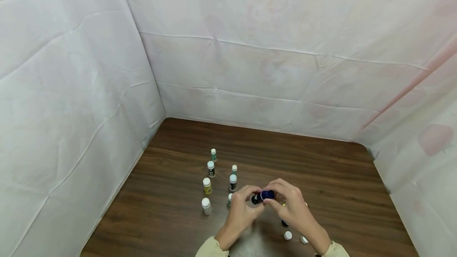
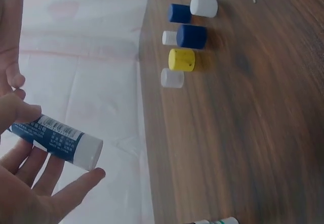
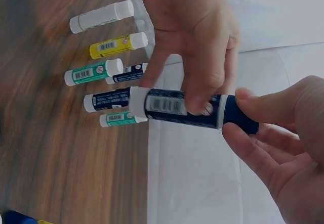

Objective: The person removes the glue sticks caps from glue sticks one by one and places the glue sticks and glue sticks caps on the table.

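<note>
A navy-labelled glue stick (image 3: 167, 105) with a white base is held in the air above the table, lying nearly sideways. My left hand (image 1: 242, 207) grips its body between thumb and fingers. My right hand (image 1: 290, 205) pinches the dark blue cap (image 3: 239, 115) at the other end. In the right wrist view the cap still sits against the body, with a pale ring at the joint. The left wrist view shows the barcode side of the label (image 2: 59, 128) and the white base (image 2: 88, 151); there the cap end is hidden by the thumb.
Several capless glue sticks stand left of my hands, among them a yellow one (image 1: 207, 187), a white one (image 1: 206, 206) and a green one (image 3: 91, 73). Loose caps stand on the right, including a yellow cap (image 2: 181, 60), a blue cap (image 2: 192, 37) and a white cap (image 1: 287, 235). Cloth walls (image 1: 250, 66) border the table.
</note>
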`<state>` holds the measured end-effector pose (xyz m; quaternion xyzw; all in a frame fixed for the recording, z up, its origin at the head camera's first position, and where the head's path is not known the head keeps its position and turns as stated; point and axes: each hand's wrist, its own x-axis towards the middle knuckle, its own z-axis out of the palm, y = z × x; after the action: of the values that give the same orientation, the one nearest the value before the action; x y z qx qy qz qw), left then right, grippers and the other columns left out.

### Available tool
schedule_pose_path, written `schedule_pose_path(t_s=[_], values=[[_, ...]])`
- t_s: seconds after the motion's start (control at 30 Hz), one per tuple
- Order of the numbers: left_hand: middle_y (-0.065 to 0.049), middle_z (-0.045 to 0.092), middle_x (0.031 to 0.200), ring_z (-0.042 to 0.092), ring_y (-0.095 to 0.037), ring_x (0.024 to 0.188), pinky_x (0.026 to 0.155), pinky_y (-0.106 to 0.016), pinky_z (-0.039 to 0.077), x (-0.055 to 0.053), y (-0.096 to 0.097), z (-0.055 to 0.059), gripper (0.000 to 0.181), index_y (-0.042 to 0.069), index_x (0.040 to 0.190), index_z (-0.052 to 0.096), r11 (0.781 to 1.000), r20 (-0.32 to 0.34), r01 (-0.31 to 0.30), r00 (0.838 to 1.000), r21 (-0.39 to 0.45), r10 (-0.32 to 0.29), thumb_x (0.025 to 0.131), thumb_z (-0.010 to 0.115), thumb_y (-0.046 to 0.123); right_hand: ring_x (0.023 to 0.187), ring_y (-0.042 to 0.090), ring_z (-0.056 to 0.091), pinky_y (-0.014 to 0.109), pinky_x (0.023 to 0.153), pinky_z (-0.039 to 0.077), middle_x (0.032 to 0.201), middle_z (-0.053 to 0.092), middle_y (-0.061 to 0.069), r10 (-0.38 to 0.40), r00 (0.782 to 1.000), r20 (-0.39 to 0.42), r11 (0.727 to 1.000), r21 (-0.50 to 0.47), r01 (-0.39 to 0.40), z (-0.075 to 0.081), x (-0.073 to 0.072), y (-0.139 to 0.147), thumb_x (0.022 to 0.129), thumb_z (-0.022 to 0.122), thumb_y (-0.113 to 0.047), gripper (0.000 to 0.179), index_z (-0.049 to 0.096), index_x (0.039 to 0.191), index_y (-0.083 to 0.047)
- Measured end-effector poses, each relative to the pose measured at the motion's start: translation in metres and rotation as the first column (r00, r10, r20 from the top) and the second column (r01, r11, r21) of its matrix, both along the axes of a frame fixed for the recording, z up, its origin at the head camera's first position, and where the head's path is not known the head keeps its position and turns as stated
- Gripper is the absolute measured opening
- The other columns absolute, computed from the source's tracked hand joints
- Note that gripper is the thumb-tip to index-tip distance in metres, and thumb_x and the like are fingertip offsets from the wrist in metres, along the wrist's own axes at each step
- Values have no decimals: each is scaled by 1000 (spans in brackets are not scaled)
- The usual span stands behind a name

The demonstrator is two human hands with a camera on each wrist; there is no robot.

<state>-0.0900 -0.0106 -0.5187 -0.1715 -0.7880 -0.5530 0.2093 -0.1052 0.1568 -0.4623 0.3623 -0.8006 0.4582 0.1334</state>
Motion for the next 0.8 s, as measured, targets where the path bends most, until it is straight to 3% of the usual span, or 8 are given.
schedule_pose_path(t_s=[0.1, 0.17, 0.27, 0.33, 0.4, 0.53, 0.67, 0.8], values=[[6, 68, 93, 64, -9, 87, 70, -31, 54, 1, -5, -3, 30, 16, 96, 69, 1000, 51, 19, 998, 24, -21, 70, 75, 1, 67, 13, 59, 21, 52, 51, 96, 63, 6, 2, 1000, -30, 1000, -9, -2, 6, 0, 1, 66, 78, 10, 35, 67, 96, -4], [3, 68, 92, 65, -14, 87, 71, -35, 55, 4, -8, 5, 30, 13, 95, 70, 998, 98, 21, 995, 53, -27, 70, 74, -3, 68, 14, 60, 22, 52, 52, 96, 63, 7, 1, 999, -38, 1000, -10, -1, 10, -1, 1, 66, 78, 11, 35, 67, 96, -4], [2, 68, 93, 66, -18, 87, 72, -37, 56, 5, -9, 5, 30, 14, 96, 69, 997, 140, 12, 990, 70, -21, 71, 75, -3, 70, 15, 61, 22, 52, 52, 96, 62, 7, 1, 1000, -29, 1000, -4, -1, 15, -2, 2, 66, 79, 10, 35, 68, 96, -5], [1, 68, 93, 66, -19, 87, 72, -36, 56, 5, -10, 5, 29, 13, 96, 69, 998, 147, 7, 989, 68, -17, 72, 75, -1, 71, 15, 61, 21, 52, 51, 97, 62, 6, -1, 1000, -23, 1000, -2, 1, 16, -2, 2, 67, 79, 9, 34, 68, 96, -6], [4, 68, 94, 65, -16, 87, 71, -33, 55, 3, -11, -3, 30, 17, 98, 68, 998, 143, 1, 990, 62, -10, 73, 75, 2, 70, 15, 61, 22, 52, 51, 96, 62, 6, -6, 1000, -25, 1000, -6, 6, 15, -2, 1, 67, 80, 8, 35, 68, 96, -6], [4, 68, 93, 65, -16, 86, 72, -34, 55, 4, -14, -2, 32, 17, 97, 68, 997, 161, -17, 987, 80, 4, 71, 77, 0, 68, 16, 60, 22, 50, 51, 94, 62, 7, -26, 999, -33, 1000, -13, 25, 11, -3, 1, 64, 80, 10, 36, 68, 95, -5], [0, 69, 90, 66, -20, 84, 71, -40, 56, 9, -16, 3, 33, 12, 94, 68, 994, 184, -45, 983, 96, 27, 68, 78, -5, 68, 16, 60, 22, 50, 51, 94, 62, 7, -45, 999, -26, 999, -19, 45, 11, -2, 2, 64, 81, 9, 36, 68, 95, -5], [-5, 69, 88, 66, -24, 83, 70, -42, 56, 17, -21, 18, 29, 6, 92, 67, 993, 199, -57, 979, 102, 35, 68, 77, -8, 70, 14, 61, 21, 52, 52, 95, 62, 4, -56, 998, -11, 998, -26, 55, 13, 0, 5, 67, 80, 6, 34, 69, 96, -7]])
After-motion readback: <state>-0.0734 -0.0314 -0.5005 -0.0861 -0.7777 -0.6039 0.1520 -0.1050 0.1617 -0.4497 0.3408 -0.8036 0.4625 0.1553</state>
